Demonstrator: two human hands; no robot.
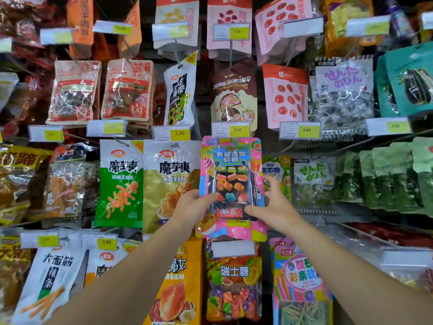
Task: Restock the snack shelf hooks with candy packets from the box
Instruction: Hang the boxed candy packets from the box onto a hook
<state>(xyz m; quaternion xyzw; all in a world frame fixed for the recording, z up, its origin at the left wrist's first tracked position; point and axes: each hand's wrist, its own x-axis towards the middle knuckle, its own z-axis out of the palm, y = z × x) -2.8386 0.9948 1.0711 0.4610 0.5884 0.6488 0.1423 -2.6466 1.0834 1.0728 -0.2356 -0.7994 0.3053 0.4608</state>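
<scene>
Both hands holding pink candy packet (232,184) upright against hook wall, top edge sitting just under yellow 5.00 price tag (230,129). Left hand (194,207) pinching packet's lower left edge. Right hand (276,205) gripping lower right edge, fingers curling round it. Gold konjac packet (171,184) hanging just beside, left.

Both arms raised; left hand (192,205), right hand (274,205) gripping.

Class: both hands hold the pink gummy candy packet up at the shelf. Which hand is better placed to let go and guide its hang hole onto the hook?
Probably the right hand: its fingers reach higher up the glossy pink gummy candy packet, while the left hand grips the lower edge.
</scene>
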